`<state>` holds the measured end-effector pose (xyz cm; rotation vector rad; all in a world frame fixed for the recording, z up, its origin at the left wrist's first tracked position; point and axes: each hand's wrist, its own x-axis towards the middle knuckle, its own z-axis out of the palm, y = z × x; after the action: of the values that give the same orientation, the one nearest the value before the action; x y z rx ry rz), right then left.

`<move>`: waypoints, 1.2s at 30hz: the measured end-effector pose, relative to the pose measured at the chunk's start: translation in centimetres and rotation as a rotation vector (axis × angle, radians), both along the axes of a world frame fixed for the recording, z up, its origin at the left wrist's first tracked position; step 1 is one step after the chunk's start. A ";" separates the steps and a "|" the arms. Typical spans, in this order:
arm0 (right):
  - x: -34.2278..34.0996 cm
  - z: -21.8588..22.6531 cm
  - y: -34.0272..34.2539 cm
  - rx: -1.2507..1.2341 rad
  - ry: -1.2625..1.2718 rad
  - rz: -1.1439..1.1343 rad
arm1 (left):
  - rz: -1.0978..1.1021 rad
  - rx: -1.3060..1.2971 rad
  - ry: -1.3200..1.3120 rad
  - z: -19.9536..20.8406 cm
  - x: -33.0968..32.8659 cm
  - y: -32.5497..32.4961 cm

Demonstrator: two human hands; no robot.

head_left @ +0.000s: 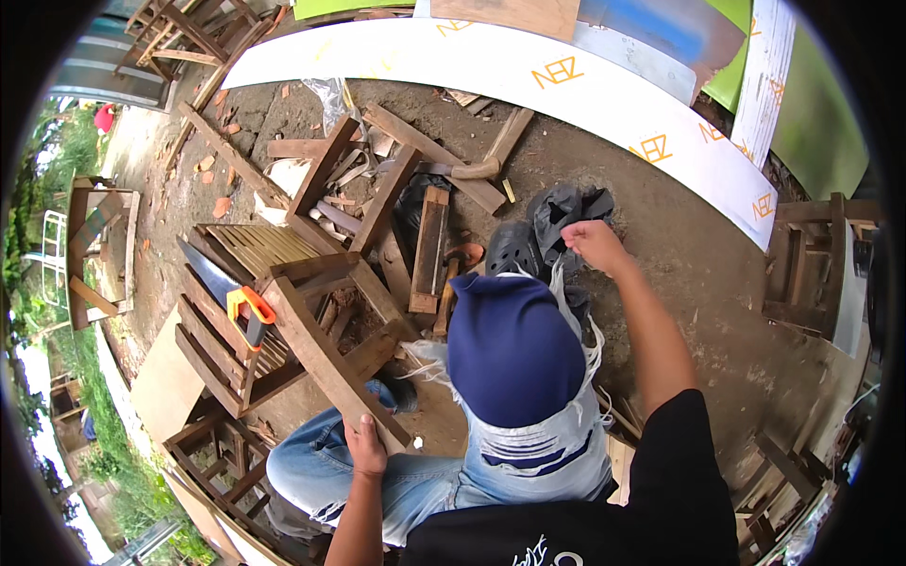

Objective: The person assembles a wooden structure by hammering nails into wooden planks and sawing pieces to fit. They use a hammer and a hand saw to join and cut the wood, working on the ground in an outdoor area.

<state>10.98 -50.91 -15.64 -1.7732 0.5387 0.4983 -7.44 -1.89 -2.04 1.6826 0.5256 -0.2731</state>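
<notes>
My left hand [365, 448] is closed around the lower end of a flat brown board [326, 354], which slants across a wooden chair frame [368, 297] at my left. On the chair's slats rests a handsaw [215, 274], its orange and black grip next to the board. My right hand [593, 247] is raised out to the right, its fingers curled together; anything inside them is too small to make out. Just beyond it, a crumpled black plastic bag [559, 212] lies near a black clog [511, 250]. Dark blue cloth [514, 349] covers my raised knee, above ripped jeans.
A hammer [448, 292] and a wooden block [430, 247] lie beyond my knee. Farther out are a wooden-handled blade [475, 170], an upturned wooden frame [387, 198] and scraps. A long white panel [604, 90] curves along the back; wooden furniture [802, 264] stands at right.
</notes>
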 end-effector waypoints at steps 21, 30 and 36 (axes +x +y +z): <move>2.4 -16.8 0.4 -1.097 0.024 0.532 | 0.018 0.050 0.092 1.1 0.6 -0.7; 0.8 -15.2 0.0 -0.925 -0.090 0.263 | 0.054 0.034 0.064 0.5 0.1 -0.4; 0.6 -8.4 -1.3 -0.007 0.040 -0.469 | 0.040 0.006 0.011 0.2 0.4 -0.3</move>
<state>11.53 -52.17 -24.08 -1.5768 0.9532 0.2032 -7.00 -2.20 -1.87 1.6749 0.5679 -0.2517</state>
